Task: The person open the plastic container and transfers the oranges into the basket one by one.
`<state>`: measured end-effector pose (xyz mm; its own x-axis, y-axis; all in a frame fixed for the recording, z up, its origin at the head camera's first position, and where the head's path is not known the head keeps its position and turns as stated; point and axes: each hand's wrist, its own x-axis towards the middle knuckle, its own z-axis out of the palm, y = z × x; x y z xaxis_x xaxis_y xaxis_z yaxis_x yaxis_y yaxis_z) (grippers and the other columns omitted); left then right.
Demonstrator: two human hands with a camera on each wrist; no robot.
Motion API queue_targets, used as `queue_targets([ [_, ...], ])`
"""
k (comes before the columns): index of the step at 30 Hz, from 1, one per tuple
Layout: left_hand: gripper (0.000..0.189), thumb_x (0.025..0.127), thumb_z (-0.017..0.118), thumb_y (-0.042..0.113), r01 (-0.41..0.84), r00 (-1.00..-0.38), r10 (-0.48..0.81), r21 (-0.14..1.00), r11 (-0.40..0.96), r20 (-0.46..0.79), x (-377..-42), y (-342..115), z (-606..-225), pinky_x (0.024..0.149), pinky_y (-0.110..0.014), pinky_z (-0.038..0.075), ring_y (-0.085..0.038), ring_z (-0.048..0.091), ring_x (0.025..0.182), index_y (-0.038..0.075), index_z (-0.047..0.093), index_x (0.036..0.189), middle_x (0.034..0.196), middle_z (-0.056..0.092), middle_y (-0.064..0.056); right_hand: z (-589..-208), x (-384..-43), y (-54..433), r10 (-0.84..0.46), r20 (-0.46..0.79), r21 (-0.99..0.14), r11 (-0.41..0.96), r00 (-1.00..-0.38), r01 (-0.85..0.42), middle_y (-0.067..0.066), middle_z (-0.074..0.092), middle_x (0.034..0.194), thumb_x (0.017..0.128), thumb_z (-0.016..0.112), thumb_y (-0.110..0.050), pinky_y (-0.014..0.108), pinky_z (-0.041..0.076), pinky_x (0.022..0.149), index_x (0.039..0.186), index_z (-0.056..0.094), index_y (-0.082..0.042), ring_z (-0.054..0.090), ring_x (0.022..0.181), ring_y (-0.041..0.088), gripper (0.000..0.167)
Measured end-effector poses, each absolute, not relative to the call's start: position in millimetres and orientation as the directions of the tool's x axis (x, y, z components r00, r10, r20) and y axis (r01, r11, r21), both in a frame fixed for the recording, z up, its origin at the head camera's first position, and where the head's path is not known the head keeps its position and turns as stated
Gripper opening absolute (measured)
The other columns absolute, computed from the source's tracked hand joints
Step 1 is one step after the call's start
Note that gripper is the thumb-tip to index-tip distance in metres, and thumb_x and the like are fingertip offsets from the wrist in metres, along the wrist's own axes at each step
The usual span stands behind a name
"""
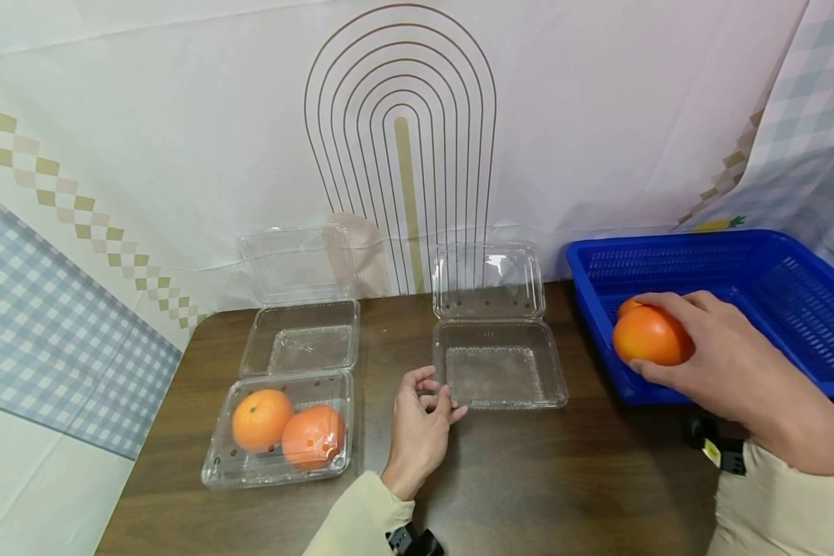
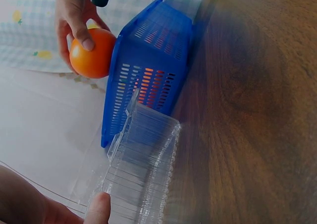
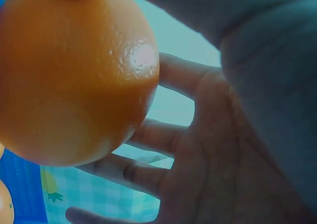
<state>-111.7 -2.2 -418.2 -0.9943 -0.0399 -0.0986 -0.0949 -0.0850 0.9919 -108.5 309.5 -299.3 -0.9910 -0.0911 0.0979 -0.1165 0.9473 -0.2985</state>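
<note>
My right hand grips an orange above the left side of the blue basket. In the right wrist view the orange fills much of the picture, thumb on one side and fingers on the other. My left hand holds the left front corner of a clear plastic clamshell box, whose lid stands raised at the back. In the left wrist view its thumb lies against the box wall. Nothing lies inside this box.
On the left, a closed clamshell box holds two oranges. Behind it stands another clear box with its lid up. More fruit lies in the basket. A white patterned cloth hangs behind the wooden table.
</note>
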Motion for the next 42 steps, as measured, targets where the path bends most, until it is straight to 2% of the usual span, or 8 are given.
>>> queue_targets([
  [11,0.038,0.099,0.055,-0.009,-0.104,-0.993,-0.040,0.991,-0.080,-0.107,-112,-2,-419,0.075,-0.026,0.067,-0.017,0.066,0.076,-0.007,0.046,0.135,0.107,0.049,-0.013,-299,-107,314,-0.063,0.081,-0.289,0.954,-0.995,-0.084,0.035,0.053,0.120,0.081,0.085,-0.042,0.058,0.055,0.068,0.141,0.052,-0.008,0.052,0.100,0.050,0.076],
  [26,0.038,0.099,0.055,-0.009,-0.104,-0.993,-0.040,0.991,-0.083,-0.107,-113,-1,-418,0.075,-0.026,0.067,-0.016,0.066,0.076,-0.007,0.045,0.136,0.107,0.048,-0.012,-302,-107,322,-0.033,0.022,-0.281,0.959,-0.999,-0.038,0.040,0.043,0.132,0.082,0.083,-0.044,0.067,0.052,0.076,0.142,0.047,0.001,0.045,0.108,0.056,0.083],
  [42,0.038,0.099,0.055,-0.009,-0.083,-0.996,-0.037,0.993,-0.084,-0.086,-113,-2,-419,0.075,-0.027,0.068,-0.016,0.067,0.077,-0.009,0.045,0.135,0.107,0.048,-0.013,-307,-111,331,-0.026,-0.055,-0.305,0.952,-0.998,-0.008,0.044,0.034,0.137,0.084,0.082,-0.043,0.063,0.054,0.074,0.145,0.042,0.005,0.051,0.104,0.059,0.087],
])
